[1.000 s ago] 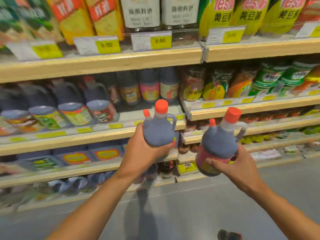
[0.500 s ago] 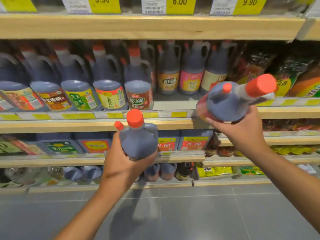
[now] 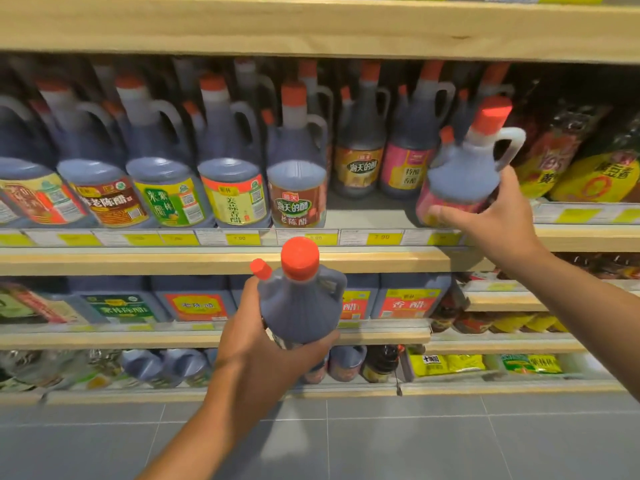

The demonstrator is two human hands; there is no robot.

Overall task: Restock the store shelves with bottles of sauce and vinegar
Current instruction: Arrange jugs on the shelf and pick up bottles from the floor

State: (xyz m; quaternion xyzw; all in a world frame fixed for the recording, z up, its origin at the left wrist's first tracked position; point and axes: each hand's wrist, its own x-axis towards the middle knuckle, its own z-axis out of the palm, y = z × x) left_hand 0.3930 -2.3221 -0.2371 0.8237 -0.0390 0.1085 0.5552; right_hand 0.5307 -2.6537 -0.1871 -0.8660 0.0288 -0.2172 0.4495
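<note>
We see two dark jug-shaped bottles with red caps, one in each of the hands, in front of the store shelf (image 3: 221, 261) that carries the vinegar row. The left hand (image 3: 266, 355) is wrapped around the lower body of the near bottle (image 3: 299, 306), thumb on one side and fingers curled on the other, holding it upright below the front edge of that shelf and in front of the shelf beneath it. The right hand (image 3: 498, 216) grips the base of the far bottle (image 3: 467, 168), thumb across its pink label, and holds it tilted toward the left at the level of that same shelf, right of the gap in the front row. We cannot tell whether its base touches the shelf board. On the shelf, left of the gap, stands a row of labelled vinegar jugs (image 3: 228, 174), with two more jugs (image 3: 360, 147) set farther back behind the gap. Yellow price tags (image 3: 381, 237) line the shelf's front edge.
</note>
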